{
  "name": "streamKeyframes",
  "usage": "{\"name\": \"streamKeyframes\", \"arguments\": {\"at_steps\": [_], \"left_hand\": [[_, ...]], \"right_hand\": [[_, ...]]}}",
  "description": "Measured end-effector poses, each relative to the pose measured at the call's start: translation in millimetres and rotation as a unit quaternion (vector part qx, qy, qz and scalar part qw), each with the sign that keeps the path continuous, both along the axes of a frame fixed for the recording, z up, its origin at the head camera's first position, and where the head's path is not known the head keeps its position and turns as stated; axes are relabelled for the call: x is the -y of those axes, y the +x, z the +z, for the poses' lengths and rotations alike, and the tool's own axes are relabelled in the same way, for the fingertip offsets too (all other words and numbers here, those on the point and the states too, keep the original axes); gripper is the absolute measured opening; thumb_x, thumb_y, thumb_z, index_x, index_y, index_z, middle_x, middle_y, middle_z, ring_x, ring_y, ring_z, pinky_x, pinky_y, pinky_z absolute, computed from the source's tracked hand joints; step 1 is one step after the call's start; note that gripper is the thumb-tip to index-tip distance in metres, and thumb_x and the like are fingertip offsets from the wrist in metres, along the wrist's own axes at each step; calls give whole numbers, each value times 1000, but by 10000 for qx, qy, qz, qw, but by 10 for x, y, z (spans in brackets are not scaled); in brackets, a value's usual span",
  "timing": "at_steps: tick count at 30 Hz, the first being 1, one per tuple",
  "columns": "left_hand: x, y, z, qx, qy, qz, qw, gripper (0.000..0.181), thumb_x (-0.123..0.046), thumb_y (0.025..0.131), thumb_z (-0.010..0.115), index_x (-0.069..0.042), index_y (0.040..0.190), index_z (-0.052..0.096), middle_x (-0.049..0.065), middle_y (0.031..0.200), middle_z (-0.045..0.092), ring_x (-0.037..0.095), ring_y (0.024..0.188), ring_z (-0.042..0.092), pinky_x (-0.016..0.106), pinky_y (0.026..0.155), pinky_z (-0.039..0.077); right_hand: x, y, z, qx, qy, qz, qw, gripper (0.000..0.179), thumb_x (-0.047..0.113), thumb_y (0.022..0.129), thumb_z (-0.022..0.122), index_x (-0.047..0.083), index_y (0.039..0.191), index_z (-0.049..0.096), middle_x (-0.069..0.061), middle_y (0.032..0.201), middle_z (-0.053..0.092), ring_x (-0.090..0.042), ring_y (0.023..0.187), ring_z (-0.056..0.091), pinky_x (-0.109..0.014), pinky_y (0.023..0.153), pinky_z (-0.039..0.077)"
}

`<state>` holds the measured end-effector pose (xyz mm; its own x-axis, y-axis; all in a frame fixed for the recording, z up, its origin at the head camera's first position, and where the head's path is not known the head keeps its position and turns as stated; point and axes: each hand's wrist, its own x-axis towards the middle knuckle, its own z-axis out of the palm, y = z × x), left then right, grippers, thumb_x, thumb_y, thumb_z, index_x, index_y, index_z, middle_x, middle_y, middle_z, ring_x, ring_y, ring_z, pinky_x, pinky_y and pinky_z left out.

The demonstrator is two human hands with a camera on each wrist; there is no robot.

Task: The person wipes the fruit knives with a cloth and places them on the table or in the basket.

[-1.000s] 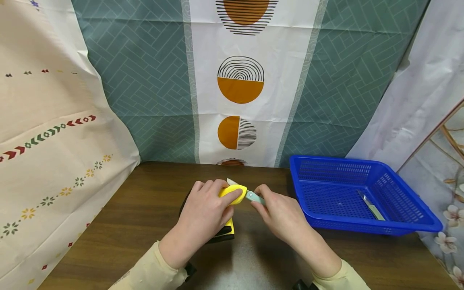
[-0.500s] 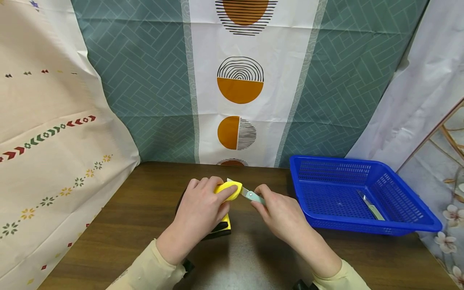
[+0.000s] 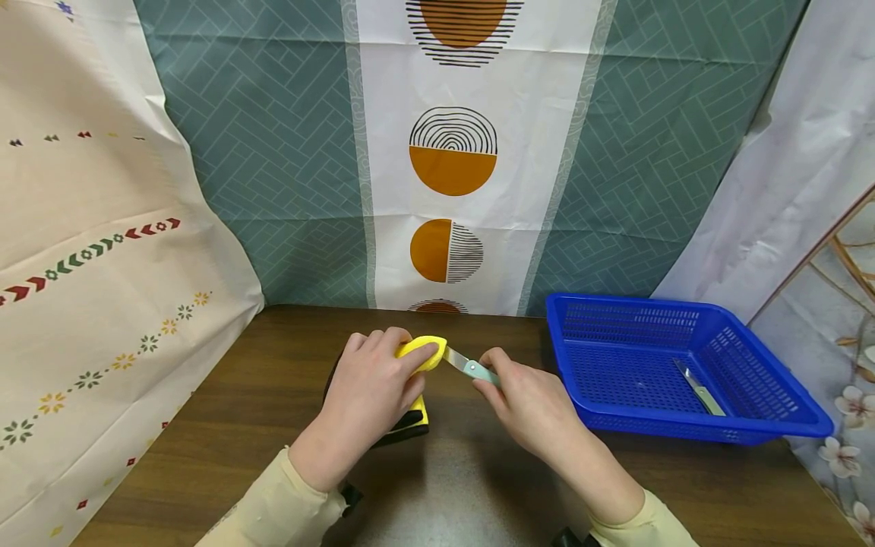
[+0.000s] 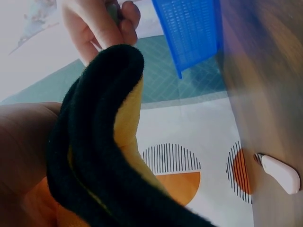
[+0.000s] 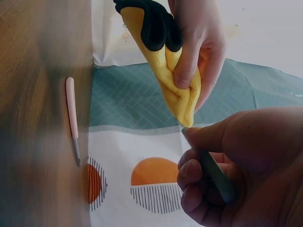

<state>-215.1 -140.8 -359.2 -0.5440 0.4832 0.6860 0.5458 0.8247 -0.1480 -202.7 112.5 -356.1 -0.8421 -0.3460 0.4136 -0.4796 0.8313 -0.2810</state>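
Note:
My left hand (image 3: 372,380) grips a folded yellow cloth (image 3: 427,351) with black edging. The cloth's black edge (image 4: 104,123) fills the middle of the left wrist view. My right hand (image 3: 533,395) holds a small knife (image 3: 481,371) by its light green handle, fingers curled round it. Its blade (image 3: 456,358) points up and left, with the far end at the cloth's folded tip; the blade's point is hidden there. In the right wrist view, the cloth (image 5: 175,90) hangs just above the knife handle (image 5: 215,177).
A blue plastic basket (image 3: 567,380) stands at the right of the brown table (image 3: 239,425). Inside lies another knife (image 3: 700,391) with a pale green handle. A pink-handled knife (image 5: 72,113) lies on the table in both wrist views. Patterned cloths hang behind.
My left hand has moved left and slightly up with the cloth, sliding along the blade, so more of the blade near the handle shows. My right hand stays still.

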Motion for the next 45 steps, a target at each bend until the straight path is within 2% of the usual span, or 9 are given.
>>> {"name": "streamKeyframes", "arguments": {"at_steps": [10, 20, 29, 41, 45], "left_hand": [[61, -47, -5, 10, 36, 107, 9999, 36, -21, 90, 88, -27, 125, 82, 11, 106, 70, 31, 83, 66, 42, 71, 44], [99, -70, -5, 148, 35, 210, 9997, 40, -24, 89, 91, -27, 128, 82, 11, 108, 70, 32, 87, 67, 44, 72, 44], [146, -91, -8, 303, -12, 363, 9989, 40, -26, 90, 92, -27, 129, 82, 11, 108, 71, 32, 88, 67, 44, 73, 44], [182, -53, 47, 346, 27, 458, 9983, 39, -25, 90, 90, -27, 128, 83, 11, 109, 71, 32, 90, 67, 45, 75, 45], [181, -45, 72, 334, 49, 391, 9987, 39, -24, 91, 89, -27, 129, 82, 11, 111, 71, 32, 91, 67, 45, 75, 45]], "right_hand": [[7, -1, -3, 0, 40, -20, 10000, 20, 26, 104, 79, 16, 117, 67, 10, 68, 53, -10, 56, 47, -34, 50, 41], [11, -1, -2, 70, 33, -37, 10000, 20, 26, 104, 79, 17, 117, 67, 10, 69, 54, -10, 57, 48, -34, 50, 42], [-1, -11, -23, -56, 18, -46, 10000, 20, 26, 104, 79, 17, 117, 67, 11, 67, 53, -10, 58, 48, -34, 51, 42], [-7, -29, -29, -115, -2, -130, 9998, 24, 24, 102, 82, 16, 118, 66, 7, 69, 58, -11, 57, 48, -35, 50, 42], [-27, -27, -33, -169, -89, -122, 9997, 25, 22, 101, 82, 16, 116, 64, 7, 68, 57, -12, 55, 47, -36, 50, 41]]}}
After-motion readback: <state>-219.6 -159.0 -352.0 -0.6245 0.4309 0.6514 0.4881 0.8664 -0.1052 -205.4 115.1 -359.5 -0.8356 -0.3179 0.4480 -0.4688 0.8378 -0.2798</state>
